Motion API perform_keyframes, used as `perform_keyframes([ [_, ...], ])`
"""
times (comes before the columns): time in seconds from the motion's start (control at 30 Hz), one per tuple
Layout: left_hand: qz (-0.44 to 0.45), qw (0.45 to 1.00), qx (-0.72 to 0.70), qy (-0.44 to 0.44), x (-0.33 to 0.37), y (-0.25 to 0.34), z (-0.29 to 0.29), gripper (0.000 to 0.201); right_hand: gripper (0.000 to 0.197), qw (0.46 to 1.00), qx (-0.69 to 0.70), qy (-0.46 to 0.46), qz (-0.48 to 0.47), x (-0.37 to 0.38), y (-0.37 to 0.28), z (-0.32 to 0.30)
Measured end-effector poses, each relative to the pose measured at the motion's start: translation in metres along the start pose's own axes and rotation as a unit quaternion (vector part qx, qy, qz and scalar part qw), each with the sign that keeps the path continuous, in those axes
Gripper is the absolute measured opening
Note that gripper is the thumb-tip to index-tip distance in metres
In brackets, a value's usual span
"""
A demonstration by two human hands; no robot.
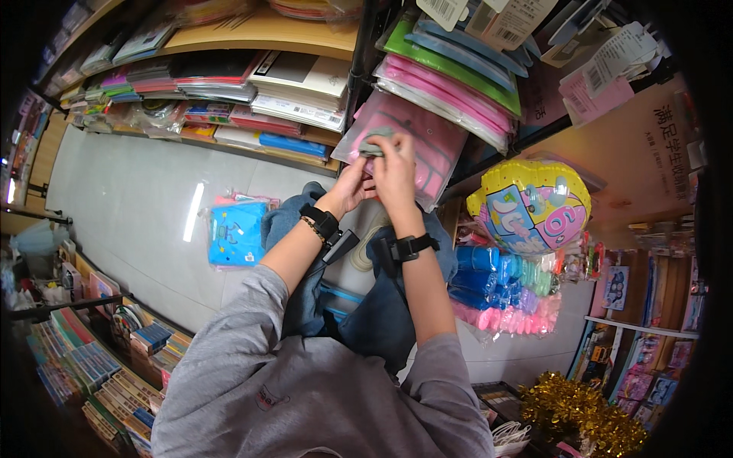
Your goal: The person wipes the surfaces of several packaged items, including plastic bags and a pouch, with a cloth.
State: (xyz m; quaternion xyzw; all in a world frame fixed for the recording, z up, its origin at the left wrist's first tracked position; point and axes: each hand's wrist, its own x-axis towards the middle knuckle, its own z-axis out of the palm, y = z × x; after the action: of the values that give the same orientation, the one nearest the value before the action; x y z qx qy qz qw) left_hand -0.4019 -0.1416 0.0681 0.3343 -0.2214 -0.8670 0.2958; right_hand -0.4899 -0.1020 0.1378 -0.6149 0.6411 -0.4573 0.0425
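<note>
Hands: I see right hand pinching grey-green cloth, left hand close beside; its grip I cannot tell | Place: cloth is over pink package | Handling: cloth seems light, soft; package probably slippery, I would hold its edges.

A small grey-green cloth, crumpled and soft-looking, is pinched at the tips of the right fingers and partly hidden by them. Directly beneath those fingers lies a flat pink pack in a clear, glossy sleeve, marked with dark lines that cross into blocks. It spreads mostly to the right of the fingers, and its near left edge comes close to the left fingers; whether they touch it is unclear.
</note>
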Motion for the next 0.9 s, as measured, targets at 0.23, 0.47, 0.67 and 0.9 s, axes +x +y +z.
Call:
perform_keyframes([
  [0.23, 0.040, 0.998, 0.018, 0.043, 0.013, -0.012, -0.009, 0.025, 0.030, 0.992, -0.109, -0.025, 0.051, 0.004, 0.007, 0.016],
  [0.47, 0.040, 0.994, 0.058, 0.085, 0.002, -0.005, 0.007, 0.043, 0.032, 0.981, -0.166, -0.009, 0.103, -0.001, 0.040, -0.023],
  [0.67, 0.052, 0.994, 0.053, 0.083, 0.001, -0.007, 0.010, 0.045, 0.038, 0.982, -0.135, 0.095, 0.091, -0.004, 0.085, -0.056],
  [0.9, 0.051, 0.993, 0.048, 0.094, 0.006, -0.013, 0.010, 0.041, 0.039, 0.965, -0.199, 0.068, 0.154, 0.006, 0.094, -0.042],
])
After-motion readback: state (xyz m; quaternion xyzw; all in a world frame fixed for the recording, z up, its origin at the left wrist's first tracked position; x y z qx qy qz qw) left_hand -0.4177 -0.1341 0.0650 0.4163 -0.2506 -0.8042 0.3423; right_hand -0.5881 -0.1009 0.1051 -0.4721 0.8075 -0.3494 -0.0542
